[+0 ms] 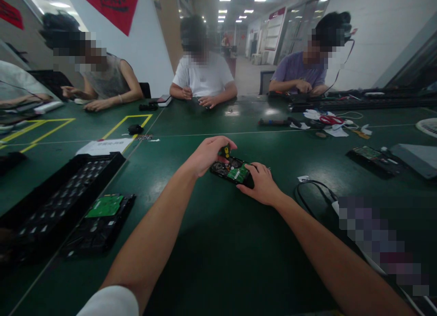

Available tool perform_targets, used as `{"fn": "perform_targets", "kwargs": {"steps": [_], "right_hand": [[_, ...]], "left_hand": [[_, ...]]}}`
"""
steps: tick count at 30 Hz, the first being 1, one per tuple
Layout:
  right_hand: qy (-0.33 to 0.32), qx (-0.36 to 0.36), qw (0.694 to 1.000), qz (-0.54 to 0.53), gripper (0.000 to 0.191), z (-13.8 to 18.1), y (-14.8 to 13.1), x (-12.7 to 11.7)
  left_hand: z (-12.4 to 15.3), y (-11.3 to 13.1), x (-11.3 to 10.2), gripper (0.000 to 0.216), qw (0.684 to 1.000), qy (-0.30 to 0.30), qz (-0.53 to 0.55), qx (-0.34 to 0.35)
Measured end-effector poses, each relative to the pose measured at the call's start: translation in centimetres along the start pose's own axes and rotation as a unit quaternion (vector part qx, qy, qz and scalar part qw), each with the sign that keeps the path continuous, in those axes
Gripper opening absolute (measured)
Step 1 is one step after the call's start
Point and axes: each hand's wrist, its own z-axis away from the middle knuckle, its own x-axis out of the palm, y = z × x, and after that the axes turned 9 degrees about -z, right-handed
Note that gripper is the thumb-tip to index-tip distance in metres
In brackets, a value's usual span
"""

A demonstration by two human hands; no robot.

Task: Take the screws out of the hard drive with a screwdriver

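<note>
In the middle of the table lies a hard drive (pixel 238 172), its green circuit board facing up, in a black frame. My left hand (pixel 209 155) is closed around a screwdriver (pixel 226 150) with a black and yellow handle, held over the drive's left end. The screwdriver's tip is hidden, so I cannot tell whether it touches a screw. At the drive's right end, my right hand (pixel 262 185) grips the edges, thumb in front and fingers across the far side.
To the left are a long black tray (pixel 64 193) and another hard drive (pixel 102 220). A third drive (pixel 372 159) lies at right beside a grey box (pixel 416 159). A black cable (pixel 316 183) curves nearby. Across the table sit several people (pixel 203 74).
</note>
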Motion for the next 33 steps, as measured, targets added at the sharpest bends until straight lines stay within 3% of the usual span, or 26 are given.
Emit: {"fn": "perform_targets", "kwargs": {"steps": [8,13,17,21,28,33], "right_hand": [[-0.004,-0.001,1.000,0.005,0.081,0.0,0.1,0.0],[-0.001,-0.008,1.000,0.005,0.082,0.0,0.1,0.1],[0.004,-0.014,1.000,0.006,0.082,0.0,0.1,0.1],[0.004,-0.011,1.000,0.003,0.081,0.0,0.1,0.1],[-0.001,0.005,1.000,-0.006,0.081,0.0,-0.2,0.0],[-0.003,0.003,1.000,-0.008,0.079,0.0,-0.3,-0.2]], "left_hand": [[-0.2,-0.5,0.9,0.021,0.999,0.003,0.040,-0.003],[0.1,-0.8,2.6,0.017,0.993,-0.065,0.102,0.011],[0.4,-0.8,3.6,0.017,0.990,-0.109,0.082,0.023],[0.4,-0.6,3.2,0.014,0.995,-0.078,0.049,0.027],[-0.4,-0.6,0.7,0.024,0.998,0.046,-0.031,0.033],[-0.4,-0.7,0.7,0.022,0.999,0.046,0.019,0.016]]}}
